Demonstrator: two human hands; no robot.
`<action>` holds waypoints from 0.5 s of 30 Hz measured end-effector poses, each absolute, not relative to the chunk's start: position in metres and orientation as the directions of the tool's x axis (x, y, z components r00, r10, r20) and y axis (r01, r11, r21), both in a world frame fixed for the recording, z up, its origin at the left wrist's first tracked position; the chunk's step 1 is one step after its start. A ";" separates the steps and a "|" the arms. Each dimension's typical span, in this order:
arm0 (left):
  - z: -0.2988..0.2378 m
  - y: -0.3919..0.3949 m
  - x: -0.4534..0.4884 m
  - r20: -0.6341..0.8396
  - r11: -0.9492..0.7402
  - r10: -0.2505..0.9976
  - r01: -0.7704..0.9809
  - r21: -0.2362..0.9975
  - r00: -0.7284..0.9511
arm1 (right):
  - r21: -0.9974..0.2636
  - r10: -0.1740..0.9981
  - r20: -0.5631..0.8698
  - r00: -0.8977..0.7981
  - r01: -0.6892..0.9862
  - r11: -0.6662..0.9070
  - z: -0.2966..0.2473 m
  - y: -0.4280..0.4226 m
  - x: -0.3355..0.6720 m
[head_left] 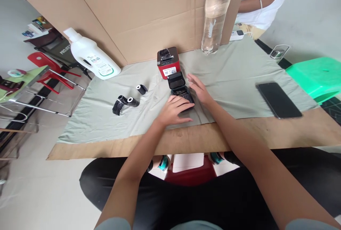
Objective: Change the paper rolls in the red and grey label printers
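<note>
A small black printer (176, 81) with its lid tilted up stands on the grey cloth in front of me. My left hand (174, 111) lies over its near left side, fingers stretched out and apart, hiding part of the body. To the right of the raised lid is my right hand (199, 88), fingers extended, holding nothing; whether it touches the printer I cannot tell. Directly behind stands a red and black box-shaped device (167, 63) with a white label. Black-wrapped paper rolls (134, 102) lie to the left, one with its wrapping partly loose (117, 108).
Against a cardboard panel (149, 13) stand a white jug (90, 54) and a clear bottle of liquid (216, 17). A black phone (278, 100) lies at the right. Beyond are a green stool (317, 74) and a person in a white shirt (273, 4). The wooden table edge (106, 147) is nearest me.
</note>
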State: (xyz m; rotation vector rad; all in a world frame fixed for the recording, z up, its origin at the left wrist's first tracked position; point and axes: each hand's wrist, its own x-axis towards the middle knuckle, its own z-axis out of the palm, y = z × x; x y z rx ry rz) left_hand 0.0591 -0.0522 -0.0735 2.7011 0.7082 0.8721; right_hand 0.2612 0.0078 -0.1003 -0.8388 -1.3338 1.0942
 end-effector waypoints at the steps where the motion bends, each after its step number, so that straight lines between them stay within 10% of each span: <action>1: -0.076 -0.052 0.062 0.494 -0.864 0.500 0.367 0.345 0.711 | -0.946 0.950 0.297 -0.099 -0.165 0.278 -0.099 0.008 0.258; 15: -0.084 -0.053 0.067 0.554 -0.868 0.496 0.400 0.293 0.669 | -0.939 0.963 0.252 -0.099 -0.266 0.219 -0.104 0.015 0.240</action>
